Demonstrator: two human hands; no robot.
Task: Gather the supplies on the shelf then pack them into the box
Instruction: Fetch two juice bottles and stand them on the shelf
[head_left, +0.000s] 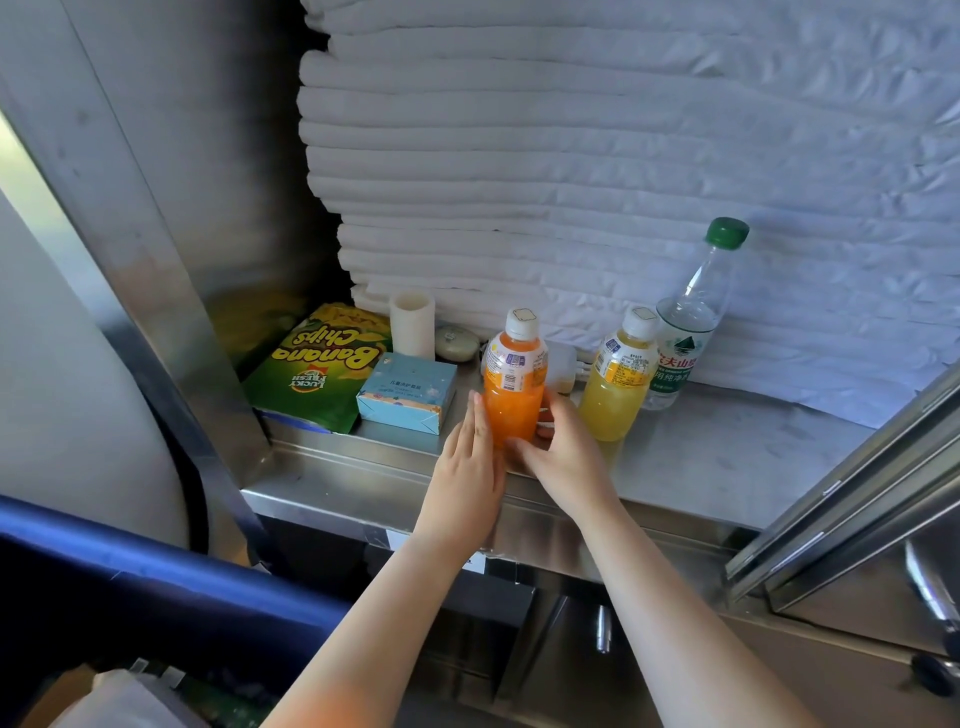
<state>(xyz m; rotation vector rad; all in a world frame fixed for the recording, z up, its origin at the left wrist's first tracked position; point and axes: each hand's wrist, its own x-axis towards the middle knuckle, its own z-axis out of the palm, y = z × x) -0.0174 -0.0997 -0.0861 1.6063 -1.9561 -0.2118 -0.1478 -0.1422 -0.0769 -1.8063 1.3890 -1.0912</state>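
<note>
On the metal shelf (727, 452) sit all the supplies, so the job looks like it is only at its start. The orange bottle (514, 384) stands near the front edge, between the two hands. The left hand (470, 457) lies flat against its left side, with the fingers straight and close together. The right hand (566, 447) wraps the low part of the bottle from the right, thumb in front and fingers curled round the back. The hands hide the bottle's bottom, so I cannot tell if it is off the shelf. Just to its right stands the yellow bottle (618, 384), and the water bottle (685, 332) with a green cap stands close behind that. To the left lie the blue tissue pack (408, 392) and the banana chips bag (322, 369), with a white candle (413, 322) behind them. A white plug (563, 369) peeks out behind the orange bottle. No box shows plainly anywhere, so I think nothing is packed yet. Every one of these things seems to need picking up and putting in.
</note>
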